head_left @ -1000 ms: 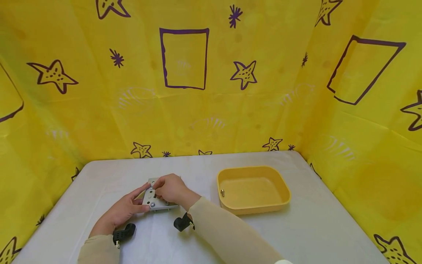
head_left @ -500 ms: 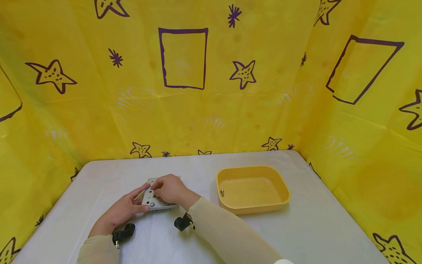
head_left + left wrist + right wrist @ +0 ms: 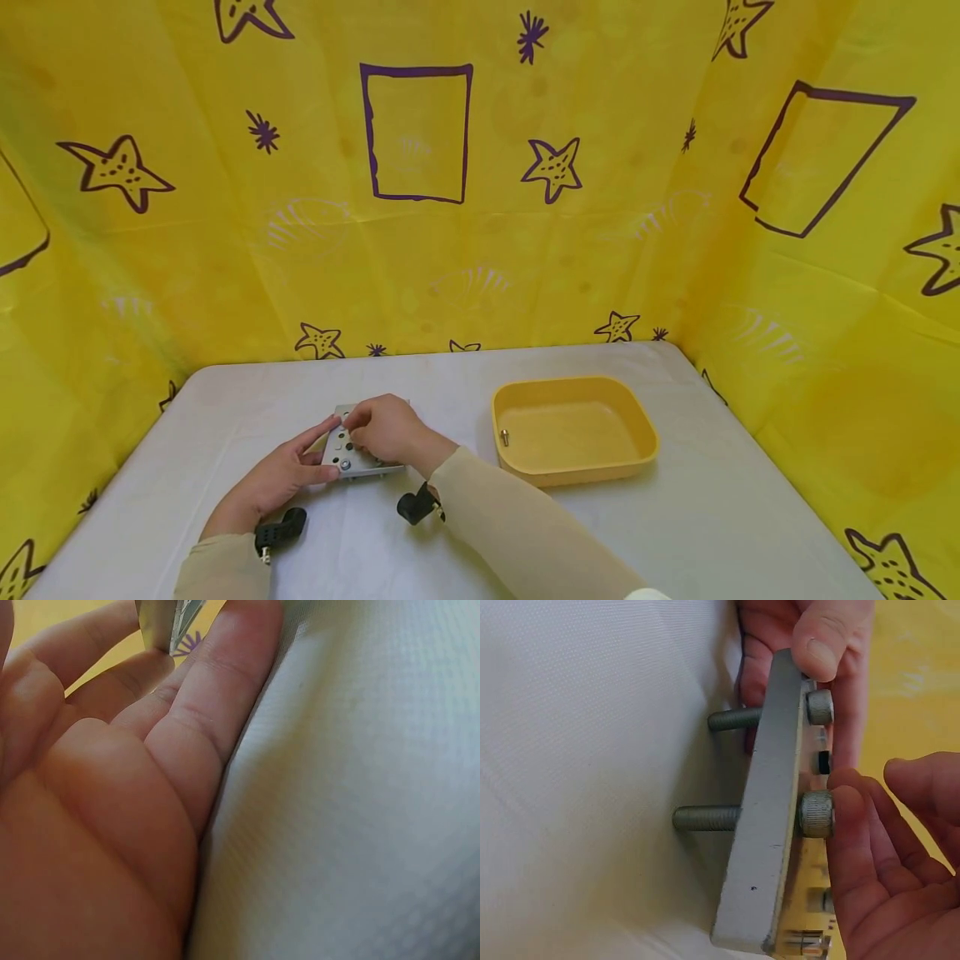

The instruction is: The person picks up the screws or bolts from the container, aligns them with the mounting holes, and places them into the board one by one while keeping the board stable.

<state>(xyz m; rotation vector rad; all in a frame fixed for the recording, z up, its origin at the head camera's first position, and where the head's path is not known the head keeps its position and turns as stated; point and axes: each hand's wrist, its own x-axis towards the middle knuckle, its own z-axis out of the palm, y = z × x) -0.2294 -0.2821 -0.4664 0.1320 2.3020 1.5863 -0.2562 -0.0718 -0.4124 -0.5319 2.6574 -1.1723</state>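
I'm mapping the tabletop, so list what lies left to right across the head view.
Left hand → metal plate → right hand → yellow tray, with a small screw inside near its left wall.

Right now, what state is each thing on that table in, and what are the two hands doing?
Grey metal plate: lifted off the table on its bolts, gripped at its edge.
Bolt: seated through the plate, head touched by fingers.
Second bolt: seated, untouched.
Yellow plastic tray: holds one small screw.
Left hand: holds the plate.
Right hand: pinches the bolt head.
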